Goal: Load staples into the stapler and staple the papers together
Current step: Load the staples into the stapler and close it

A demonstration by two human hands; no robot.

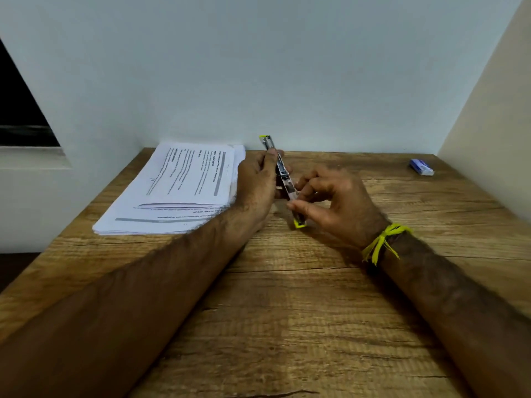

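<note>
A metal stapler (283, 175) with yellow-green ends is swung fully open into one long strip, held above the wooden table (287, 311). My left hand (258, 182) grips its far half, thumb along the top. My right hand (330, 202) pinches the near half between thumb and fingertips, close to the yellow tip. A stack of printed papers (181, 191) lies flat just left of my left hand, against the back wall. A small blue and white staple box (421, 167) sits at the table's far right, away from both hands.
White walls close in the table at the back and on the right. A dark window opening (20, 116) is at the far left. A yellow thread is tied round my right wrist (382, 242).
</note>
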